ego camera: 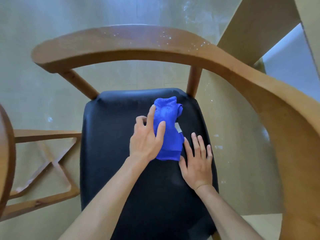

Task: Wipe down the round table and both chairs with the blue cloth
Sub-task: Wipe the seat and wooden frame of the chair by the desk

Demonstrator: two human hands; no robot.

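Blue cloth (168, 130) bunched at frame centre on the black seat (110, 153), long axis running up-frame, left hand (147, 141) spread flat upon it, right hand (197, 163) splayed just beside, touching its lower edge.

A pale beige floor (43, 94) is spreading across the whole view, looking smooth and slightly mottled. A thin seam (137, 16) is running straight down from 12 o'clock, and a cool bluish sheen (103, 4) is lying over the floor there. White specks and smears (195, 13) are scattering over the floor at 1 o'clock, with smaller white flecks (49, 119) showing at 9 o'clock and others (218, 147) at 3 o'clock. A broad tan panel (256, 23) is slanting across the corner at 1 to 2 o'clock. Beside it, at 2 o'clock, a pale blue-grey surface (290, 54) is catching soft, even light; what it is cannot be told.
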